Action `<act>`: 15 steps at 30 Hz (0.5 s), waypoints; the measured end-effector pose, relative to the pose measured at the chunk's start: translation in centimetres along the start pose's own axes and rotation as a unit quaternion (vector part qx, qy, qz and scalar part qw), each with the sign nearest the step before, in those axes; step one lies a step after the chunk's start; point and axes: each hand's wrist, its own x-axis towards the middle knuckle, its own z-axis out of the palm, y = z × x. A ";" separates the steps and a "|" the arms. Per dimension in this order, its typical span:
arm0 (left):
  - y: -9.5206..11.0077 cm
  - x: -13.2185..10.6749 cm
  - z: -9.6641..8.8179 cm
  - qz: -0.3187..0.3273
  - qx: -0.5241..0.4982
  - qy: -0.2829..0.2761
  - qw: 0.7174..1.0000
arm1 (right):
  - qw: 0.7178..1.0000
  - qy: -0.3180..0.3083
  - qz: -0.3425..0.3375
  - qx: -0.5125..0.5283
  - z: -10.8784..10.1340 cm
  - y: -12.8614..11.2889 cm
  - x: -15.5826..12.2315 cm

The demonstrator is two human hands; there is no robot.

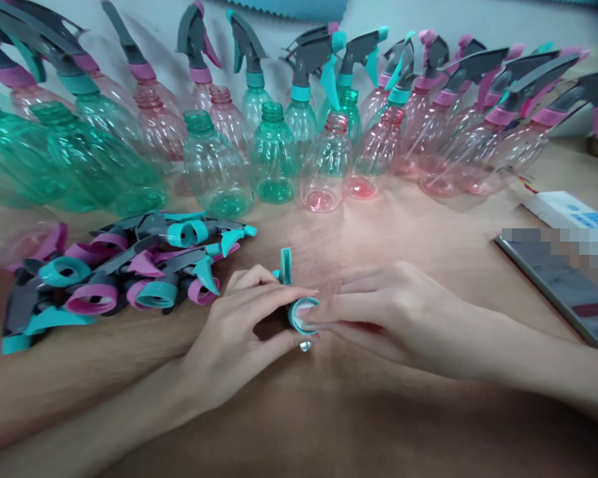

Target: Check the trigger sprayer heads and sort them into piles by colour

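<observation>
My left hand is closed around a teal and grey spray trigger head. Its teal collar faces me, and its grey body is mostly hidden behind my fingers. With its fingertips together at the collar's mouth, my right hand presses on a small white piece inside. Just below the collar, by my left thumb, is a small shiny bit too tiny to identify. To the left of my left hand lies a heap of loose spray heads with pink or teal collars.
Green open bottles and pink open bottles stand across the back. Behind them are several bottles topped with spray heads. On the right lie a dark phone and a white box.
</observation>
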 end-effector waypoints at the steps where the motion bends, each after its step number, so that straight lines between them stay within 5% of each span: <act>1: 0.0 0.0 0.0 -0.002 -0.002 -0.003 1.000 | 1.000 -0.007 0.006 0.006 -0.1 0.1 0.0; 6: 0.1 0.1 -0.1 0.012 -0.005 -0.009 1.000 | 0.998 -0.013 0.053 0.022 -0.3 0.2 0.2; 15: 0.1 -0.1 0.0 0.016 -0.007 -0.009 1.000 | 0.998 0.006 0.040 -0.046 0.2 -0.2 -0.2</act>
